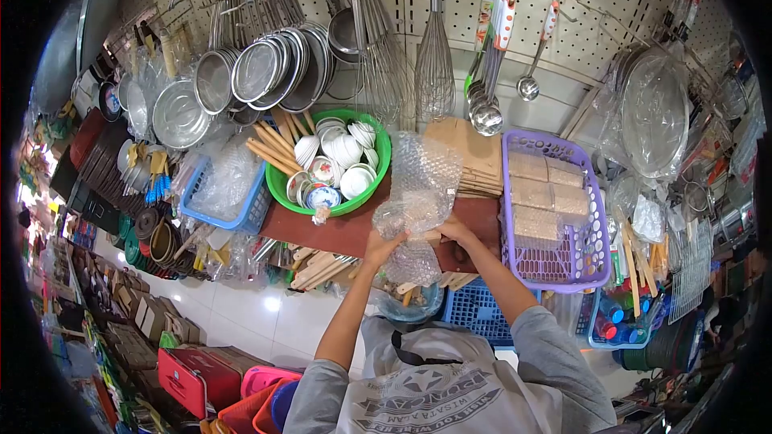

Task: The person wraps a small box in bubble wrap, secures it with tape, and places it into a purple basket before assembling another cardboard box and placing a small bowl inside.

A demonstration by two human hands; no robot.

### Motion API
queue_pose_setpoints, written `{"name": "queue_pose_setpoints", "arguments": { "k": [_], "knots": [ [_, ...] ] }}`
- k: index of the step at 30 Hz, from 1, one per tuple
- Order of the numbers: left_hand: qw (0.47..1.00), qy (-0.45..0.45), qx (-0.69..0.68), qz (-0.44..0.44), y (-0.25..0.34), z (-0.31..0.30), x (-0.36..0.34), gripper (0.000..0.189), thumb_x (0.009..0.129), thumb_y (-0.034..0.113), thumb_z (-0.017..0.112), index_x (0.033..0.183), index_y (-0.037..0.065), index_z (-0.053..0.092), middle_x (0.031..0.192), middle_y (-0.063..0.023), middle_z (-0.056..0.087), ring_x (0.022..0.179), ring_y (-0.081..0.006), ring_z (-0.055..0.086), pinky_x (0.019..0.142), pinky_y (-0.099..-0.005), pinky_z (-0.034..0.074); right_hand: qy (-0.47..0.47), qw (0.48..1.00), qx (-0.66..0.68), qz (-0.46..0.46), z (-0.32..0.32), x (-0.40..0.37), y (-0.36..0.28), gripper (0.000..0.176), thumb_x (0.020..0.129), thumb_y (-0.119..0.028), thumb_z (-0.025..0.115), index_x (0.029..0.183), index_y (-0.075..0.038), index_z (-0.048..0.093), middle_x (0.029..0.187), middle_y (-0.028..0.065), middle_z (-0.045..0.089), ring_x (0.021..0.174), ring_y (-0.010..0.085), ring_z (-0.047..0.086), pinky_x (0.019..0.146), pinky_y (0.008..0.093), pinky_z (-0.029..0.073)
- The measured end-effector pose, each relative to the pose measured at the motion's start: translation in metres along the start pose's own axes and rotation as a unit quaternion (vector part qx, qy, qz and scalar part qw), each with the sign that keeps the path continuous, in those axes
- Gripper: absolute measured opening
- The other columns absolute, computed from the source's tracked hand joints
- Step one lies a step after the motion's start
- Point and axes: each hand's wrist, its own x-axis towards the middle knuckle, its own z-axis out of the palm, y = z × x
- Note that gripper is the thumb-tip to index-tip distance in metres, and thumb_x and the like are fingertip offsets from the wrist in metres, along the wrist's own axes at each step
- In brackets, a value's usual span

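Observation:
A sheet of bubble wrap (426,169) lies across the reddish-brown board (322,235), its lower end hanging over the front edge. My left hand (384,246) is at the left side of the wrap, its fingers closed on it. On the right side, my right hand (452,229) touches the wrap and a pale wooden piece partly under it; its fingertips are too small to read. Left of the wrap, a green basin (277,185) holds white bowls and wooden rolling pins. Flat brown cardboard (462,153) is stacked behind my right hand.
To the right, a purple basket (599,249) holds bubble-wrapped blocks. A blue basket (241,213) with plastic wrap stands at the left. Strainers (259,72), whisks (435,72) and ladles (486,116) hang on the pegboard. Wooden-handled tools (320,272) sit below the board's front edge.

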Motion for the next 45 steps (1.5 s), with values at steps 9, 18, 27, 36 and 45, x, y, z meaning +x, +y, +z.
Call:
{"name": "queue_pose_setpoints", "arguments": {
  "k": [9,18,27,36,45],
  "knots": [
    [1.0,-0.016,0.01,0.0,0.012,-0.006,-0.012,0.044,0.083,0.022,0.081,0.118,-0.001,0.065,0.114,-0.0096,0.07,0.101,-0.0172,0.064,0.089,-0.0325,0.051,-0.027,0.998,0.054,-0.025,0.0,-0.001,0.005,0.057,0.081,-0.035,0.077,0.127,-0.004,0.063,0.125,0.017,0.065,0.114,0.0274,0.061,0.097,0.0378,0.048],
    [0.996,-0.064,-0.06,0.029,0.002,-0.017,-0.023,0.052,0.082,0.017,0.082,0.125,0.0,0.059,0.115,-0.007,0.067,0.102,-0.0166,0.062,0.091,-0.0325,0.05,0.032,0.997,0.011,-0.068,0.015,-0.022,0.002,0.082,0.081,-0.043,0.077,0.144,-0.001,0.046,0.148,0.019,0.046,0.138,0.0308,0.042,0.114,0.0381,0.033],
    [0.997,-0.061,-0.042,0.011,-0.004,-0.015,-0.027,0.043,0.084,0.018,0.081,0.118,0.0,0.062,0.11,-0.006,0.068,0.096,-0.0145,0.064,0.085,-0.0307,0.052,-0.016,0.999,0.023,-0.043,0.008,-0.036,-0.005,0.073,0.088,-0.04,0.071,0.145,-0.001,0.046,0.148,0.017,0.046,0.138,0.0279,0.041,0.113,0.0379,0.034],
    [0.966,0.017,-0.24,-0.093,0.011,-0.027,-0.025,0.038,0.088,0.021,0.076,0.119,0.005,0.062,0.107,-0.0049,0.067,0.094,-0.0188,0.066,0.072,-0.0339,0.058,-0.169,0.986,0.004,0.008,-0.045,-0.053,-0.075,0.076,0.078,-0.044,0.077,0.14,-0.005,0.053,0.127,0.0094,0.063,0.114,0.0183,0.06,0.09,0.0356,0.051],
    [0.976,0.093,-0.186,-0.061,-0.024,-0.01,-0.001,0.033,0.087,0.017,0.075,0.115,0.003,0.067,0.106,-0.0056,0.069,0.091,-0.0159,0.064,0.079,-0.0312,0.051,-0.215,0.969,-0.12,0.008,-0.119,-0.073,-0.111,0.082,0.075,-0.038,0.081,0.139,0.0,0.049,0.123,0.0122,0.064,0.107,0.0183,0.061,0.09,0.0299,0.049]
  ]
}}
